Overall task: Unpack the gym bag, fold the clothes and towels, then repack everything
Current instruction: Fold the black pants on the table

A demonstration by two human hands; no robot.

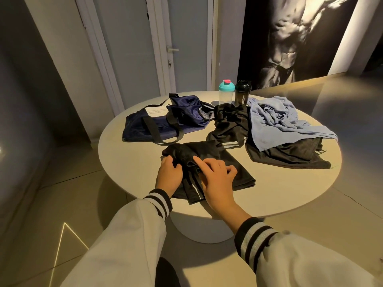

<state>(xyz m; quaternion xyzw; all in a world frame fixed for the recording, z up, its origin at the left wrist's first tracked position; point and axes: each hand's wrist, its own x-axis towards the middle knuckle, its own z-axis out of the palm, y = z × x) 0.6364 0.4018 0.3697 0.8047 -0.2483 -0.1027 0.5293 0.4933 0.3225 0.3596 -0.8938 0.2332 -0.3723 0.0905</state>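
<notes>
So we've got the black white-striped fabric garment (224, 155) near-centre on the round white table (128, 166). Our left hand (169, 176) grips its left edge with curled fingers; our right hand (217, 180) presses on top, index finger straight, holding nothing.

Both arms wear loose cream jacket sleeves (128, 241) ending in ribbed black-and-white striped cuffs (253, 235).

A navy gym bag (136, 129) with black straps (153, 131) is lying left of centre, a pale blue towel (275, 121) at right; the central black garment (228, 160) is showing white stripes.
</notes>
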